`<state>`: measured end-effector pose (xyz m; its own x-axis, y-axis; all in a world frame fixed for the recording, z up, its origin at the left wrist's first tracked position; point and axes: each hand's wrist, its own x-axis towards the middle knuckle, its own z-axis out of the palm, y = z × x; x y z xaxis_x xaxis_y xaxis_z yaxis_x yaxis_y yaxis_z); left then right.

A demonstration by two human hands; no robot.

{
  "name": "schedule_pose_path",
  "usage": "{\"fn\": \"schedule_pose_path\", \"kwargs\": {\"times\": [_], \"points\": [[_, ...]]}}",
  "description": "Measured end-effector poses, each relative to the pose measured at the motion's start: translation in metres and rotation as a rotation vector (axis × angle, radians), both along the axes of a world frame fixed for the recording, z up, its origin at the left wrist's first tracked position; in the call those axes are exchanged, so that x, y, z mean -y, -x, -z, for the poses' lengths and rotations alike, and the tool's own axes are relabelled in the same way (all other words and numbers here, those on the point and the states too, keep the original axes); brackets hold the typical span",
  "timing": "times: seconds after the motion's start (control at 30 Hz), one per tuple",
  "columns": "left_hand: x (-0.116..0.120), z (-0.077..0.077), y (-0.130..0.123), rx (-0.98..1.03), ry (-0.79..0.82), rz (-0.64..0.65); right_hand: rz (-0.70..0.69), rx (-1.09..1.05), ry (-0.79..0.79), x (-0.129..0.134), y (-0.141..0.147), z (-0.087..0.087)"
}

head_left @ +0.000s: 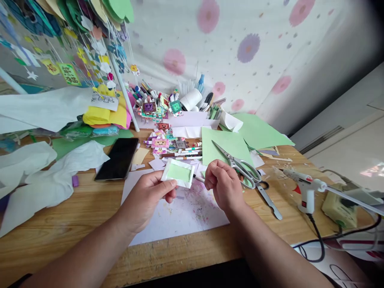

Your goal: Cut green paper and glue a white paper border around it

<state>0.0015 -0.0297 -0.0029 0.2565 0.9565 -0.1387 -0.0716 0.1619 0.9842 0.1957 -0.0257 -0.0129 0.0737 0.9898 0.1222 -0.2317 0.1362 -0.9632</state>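
Note:
Between the thumb and fingers of my left hand (153,187) is a small light-green card with a white paper border (178,173), raised above the white sheet. My right hand (223,185) is closed beside it, fingers curled. From its left side a thin white marker (199,179) with a dark end sticks out toward the card's right edge; the rest of it is hidden behind the fingers. Large scissors (238,162) lie just beyond my right hand, partly on a green sheet (222,142).
A stained white sheet (177,220) covers the table's middle. At left lie a black phone (117,159) and crumpled tissue (64,166). A glue gun (306,190) with its cable stands at right. Behind are small coloured paper figures (160,143) and a full pen holder (183,120).

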Motion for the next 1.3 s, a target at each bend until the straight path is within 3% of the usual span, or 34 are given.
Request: {"fn": "schedule_pose_path", "kwargs": {"times": [0.33, 0.5, 0.8, 1.0, 1.17, 1.3], "points": [[-0.001, 0.000, -0.001, 0.102, 0.027, -0.025, -0.086, 0.050, 0.005, 0.002, 0.008, 0.005], [-0.002, 0.000, -0.002, 0.083, 0.026, -0.066, -0.150, -0.066, 0.048, 0.000, 0.010, 0.003], [-0.002, -0.001, 0.000, -0.015, -0.010, -0.072, 0.031, -0.141, 0.052, -0.003, 0.002, 0.006], [-0.004, -0.002, 0.000, -0.075, -0.047, -0.067, 0.007, -0.117, 0.035, -0.004, 0.003, 0.003], [-0.002, -0.003, 0.000, -0.217, -0.080, 0.001, 0.094, -0.025, 0.005, -0.003, 0.001, 0.003], [0.000, -0.004, -0.001, -0.281, -0.043, 0.180, 0.085, 0.044, -0.022, -0.003, -0.001, 0.002]]}}
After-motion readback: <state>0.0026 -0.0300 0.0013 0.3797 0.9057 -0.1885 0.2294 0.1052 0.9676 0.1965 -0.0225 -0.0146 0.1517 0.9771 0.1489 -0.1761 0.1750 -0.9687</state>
